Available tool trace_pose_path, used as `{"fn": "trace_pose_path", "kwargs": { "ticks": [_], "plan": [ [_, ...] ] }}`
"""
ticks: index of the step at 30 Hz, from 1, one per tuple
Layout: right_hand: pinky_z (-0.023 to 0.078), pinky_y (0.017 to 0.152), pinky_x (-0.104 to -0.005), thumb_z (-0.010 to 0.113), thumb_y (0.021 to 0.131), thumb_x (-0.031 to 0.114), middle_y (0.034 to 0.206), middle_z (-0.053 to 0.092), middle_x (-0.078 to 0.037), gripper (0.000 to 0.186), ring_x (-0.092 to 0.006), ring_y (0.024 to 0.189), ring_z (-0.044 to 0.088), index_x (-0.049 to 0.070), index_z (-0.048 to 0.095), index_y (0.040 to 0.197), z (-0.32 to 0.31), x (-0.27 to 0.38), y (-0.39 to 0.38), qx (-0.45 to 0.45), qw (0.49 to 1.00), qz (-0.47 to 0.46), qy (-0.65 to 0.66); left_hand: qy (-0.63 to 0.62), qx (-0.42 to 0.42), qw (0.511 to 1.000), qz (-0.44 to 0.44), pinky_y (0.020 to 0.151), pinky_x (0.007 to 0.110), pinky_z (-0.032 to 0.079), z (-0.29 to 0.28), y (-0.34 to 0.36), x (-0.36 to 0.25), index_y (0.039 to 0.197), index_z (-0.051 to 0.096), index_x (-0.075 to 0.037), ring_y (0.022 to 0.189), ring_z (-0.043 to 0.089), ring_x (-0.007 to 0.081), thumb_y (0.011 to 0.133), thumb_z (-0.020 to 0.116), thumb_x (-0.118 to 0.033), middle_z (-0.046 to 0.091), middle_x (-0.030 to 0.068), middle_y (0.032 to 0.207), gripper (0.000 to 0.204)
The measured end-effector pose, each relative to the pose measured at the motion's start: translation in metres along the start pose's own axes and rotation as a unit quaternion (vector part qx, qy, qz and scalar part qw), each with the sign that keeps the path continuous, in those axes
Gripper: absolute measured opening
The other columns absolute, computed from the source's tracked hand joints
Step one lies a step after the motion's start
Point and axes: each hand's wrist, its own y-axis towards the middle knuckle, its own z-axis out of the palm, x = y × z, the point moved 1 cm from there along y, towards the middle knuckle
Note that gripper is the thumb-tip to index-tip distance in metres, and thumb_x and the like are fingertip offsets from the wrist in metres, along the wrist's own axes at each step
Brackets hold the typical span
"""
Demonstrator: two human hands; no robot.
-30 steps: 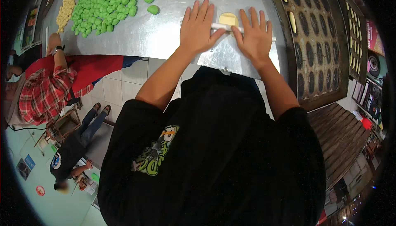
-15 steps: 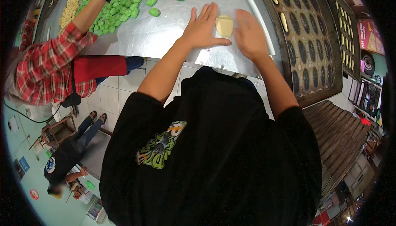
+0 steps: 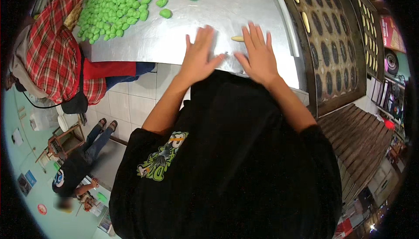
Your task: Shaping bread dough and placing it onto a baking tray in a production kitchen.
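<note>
My left hand [image 3: 198, 58] is open over the metal table [image 3: 144, 49], its fingers spread and slightly blurred, with nothing in it. To its right, my right hand [image 3: 261, 58] lies open and flat, fingers pointing away from me. A pale yellow dough roll [image 3: 237, 38] pokes out at the left side of its fingers; the rest is hidden beneath them. Two similar slim dough rolls [image 3: 306, 22] lie in the left column of the dark baking tray [image 3: 334, 109] to the right.
A large pile of green dough pieces [image 3: 118, 12] covers the table's far left, with loose ones nearer the middle. A white rod [image 3: 286, 16] runs along the right side. Another tray with yellow rolls [image 3: 374, 49] stands beyond. A person in a red checked shirt [image 3: 54, 55] is at left.
The flat oval of dough between my hands is now a narrow roll, partly under my right hand. Both hands have come nearer to me. The co-worker's arm has drawn back from the green pile.
</note>
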Motion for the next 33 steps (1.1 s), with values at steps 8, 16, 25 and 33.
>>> {"fn": "trace_pose_path", "kwargs": {
  "ticks": [8,16,25,33],
  "plan": [
    [0.018,0.115,-0.0508,0.047,0.093,0.054,0.154,0.028,-0.02,0.076,-0.0332,0.143,0.026,0.001,0.033,0.146,0.04,0.016,0.037,0.02,0.999,-0.014,-0.035,0.097,-0.045,0.994,-0.013,0.112,0.06,0.014,-0.005,-0.002,0.02,0.138,0.045,-0.004,0.139,0.029,0.0415,0.091,0.055,-0.042,0.037,0.0193,0.149,0.061],
    [0.012,0.117,-0.051,0.039,0.092,0.061,0.156,0.028,-0.012,0.08,-0.0271,0.144,0.024,0.005,0.03,0.148,0.035,0.023,0.054,0.056,0.997,-0.008,-0.051,0.092,-0.056,0.994,-0.031,0.112,0.057,0.015,-0.005,-0.005,0.019,0.134,0.051,-0.007,0.139,0.029,0.0382,0.095,0.046,-0.03,0.039,0.0161,0.148,0.046],
    [0.032,0.11,-0.038,0.052,0.096,0.032,0.134,0.055,-0.011,0.041,-0.0299,0.127,0.046,0.008,0.058,0.128,0.002,-0.05,0.065,0.098,0.962,-0.039,0.254,0.045,-0.088,0.994,-0.056,0.11,0.06,0.015,-0.002,-0.007,0.014,0.134,0.049,-0.006,0.137,0.031,0.0408,0.095,0.046,-0.028,0.043,0.0169,0.144,0.046],
    [0.047,0.075,-0.0376,0.071,0.079,0.014,0.096,0.064,0.0,0.02,-0.0239,0.093,0.059,0.012,0.068,0.098,-0.022,-0.043,0.027,-0.032,0.99,-0.121,0.067,-0.001,-0.14,0.99,-0.029,0.11,0.066,0.004,0.008,0.022,-0.051,0.14,0.04,-0.001,0.139,0.023,0.0474,0.092,0.051,-0.027,0.04,0.0208,0.145,0.055]
  ]
}}
